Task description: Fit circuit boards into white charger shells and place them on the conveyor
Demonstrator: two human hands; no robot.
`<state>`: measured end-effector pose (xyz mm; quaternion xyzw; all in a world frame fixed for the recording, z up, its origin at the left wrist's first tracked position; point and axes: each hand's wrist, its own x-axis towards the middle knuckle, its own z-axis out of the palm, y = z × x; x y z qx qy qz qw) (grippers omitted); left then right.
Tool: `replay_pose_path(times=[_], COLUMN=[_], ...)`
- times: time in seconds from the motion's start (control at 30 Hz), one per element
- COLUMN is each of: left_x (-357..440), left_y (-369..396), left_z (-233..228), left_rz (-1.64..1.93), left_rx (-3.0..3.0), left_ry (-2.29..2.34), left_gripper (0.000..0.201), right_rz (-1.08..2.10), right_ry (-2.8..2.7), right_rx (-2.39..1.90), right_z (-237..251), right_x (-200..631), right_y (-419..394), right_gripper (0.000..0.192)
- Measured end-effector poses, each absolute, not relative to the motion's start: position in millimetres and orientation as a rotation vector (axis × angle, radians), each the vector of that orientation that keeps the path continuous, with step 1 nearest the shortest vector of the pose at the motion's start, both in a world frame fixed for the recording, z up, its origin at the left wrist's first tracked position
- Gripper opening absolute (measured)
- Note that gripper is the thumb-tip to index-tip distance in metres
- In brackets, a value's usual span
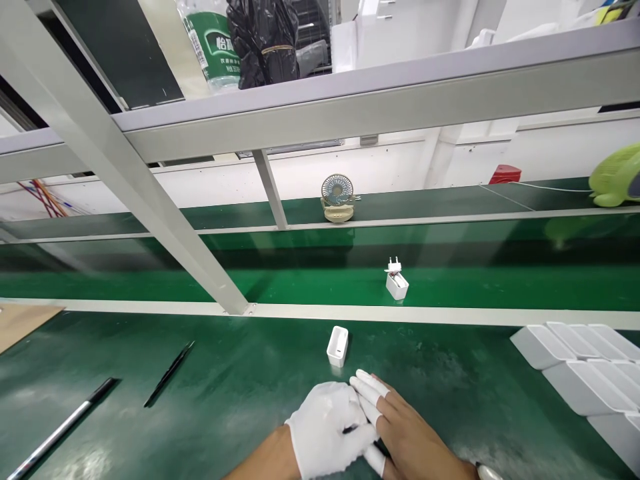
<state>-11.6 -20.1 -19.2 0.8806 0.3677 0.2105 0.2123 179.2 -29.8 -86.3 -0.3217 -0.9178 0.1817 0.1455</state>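
My left hand (pixel 330 427), in a white glove, is curled with its thumb against my right hand. What it holds, if anything, is hidden; a small dark spot shows beside the thumb. My right hand (pixel 407 427) has white finger cots on several fingers, which lie stretched out and close together against the glove. Just beyond both hands, a small open white plastic housing (pixel 337 346) stands on the green work surface (pixel 240 400).
A white box with a two-pin plug (pixel 397 279) is on the green conveyor belt (pixel 310 283). White trays (pixel 585 387) are grouped at right. Black tweezers (pixel 169 375) and a silver-and-black pen-like tool (pixel 65 427) lie left. A slanted metal post (pixel 150 193) crosses the view; a small fan (pixel 337 197) stands behind.
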Motion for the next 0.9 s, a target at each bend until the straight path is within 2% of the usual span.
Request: replay_pose_path(times=[0.3,0.9], left_x=[-11.3,-12.1], left_y=[-21.0,-19.8], left_z=[-20.2,-21.8], left_rz=[0.55,0.46], left_rx=[2.469,2.424], left_ry=[1.036,1.058], left_gripper=[0.038,0.04], right_rz=[0.578,0.392], right_ry=[-2.639,-2.642], right_rx=[-0.983,-0.825], right_z=[-81.7,-65.4], right_x=[177.8,182.0], right_y=[-30.7,-28.8], right_gripper=[0.013,0.015])
